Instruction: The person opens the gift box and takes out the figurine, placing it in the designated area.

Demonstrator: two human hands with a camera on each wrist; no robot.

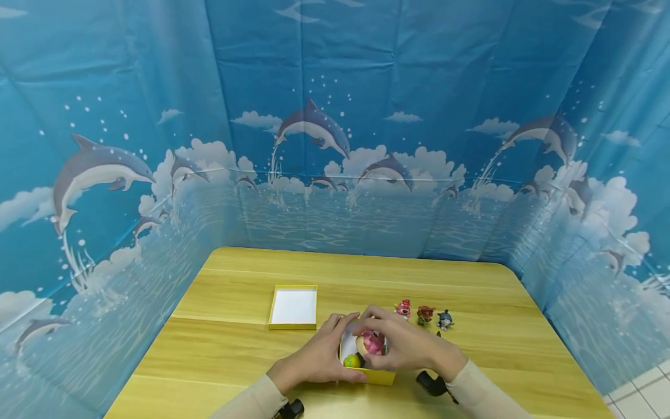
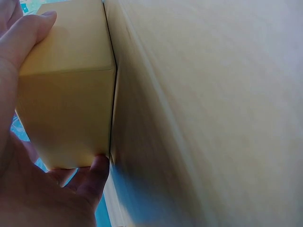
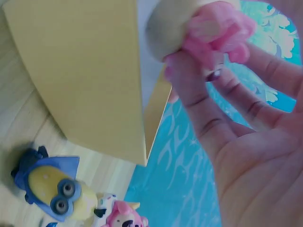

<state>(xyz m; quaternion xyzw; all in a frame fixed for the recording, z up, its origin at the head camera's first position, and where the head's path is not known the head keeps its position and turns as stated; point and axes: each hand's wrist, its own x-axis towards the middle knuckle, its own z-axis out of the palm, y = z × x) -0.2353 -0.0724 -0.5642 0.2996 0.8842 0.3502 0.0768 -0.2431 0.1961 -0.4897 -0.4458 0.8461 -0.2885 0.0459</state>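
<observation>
A yellow box [image 1: 379,378] with a white inside stands open-topped on the table. My left hand [image 1: 319,355] grips its left side, the thumb on the near wall and fingers around the far end, as the left wrist view also shows. Over the box, my right hand [image 1: 405,343] holds a pink-and-cream figurine [image 3: 220,30] between thumb and fingers. In the head view this figurine [image 1: 373,342] is partly covered by the fingers. Beneath it, a yellow-green toy [image 1: 352,361] lies in the box's near left corner. The rest of the inside is hidden by my hands.
A shallow yellow lid [image 1: 293,305], white inside, lies left of the box. Small figurines stand to the right: a pink one [image 1: 403,309], a reddish-brown one [image 1: 425,315] and a dark one [image 1: 445,319]. Beside the box is a yellow Minion figurine [image 3: 52,189].
</observation>
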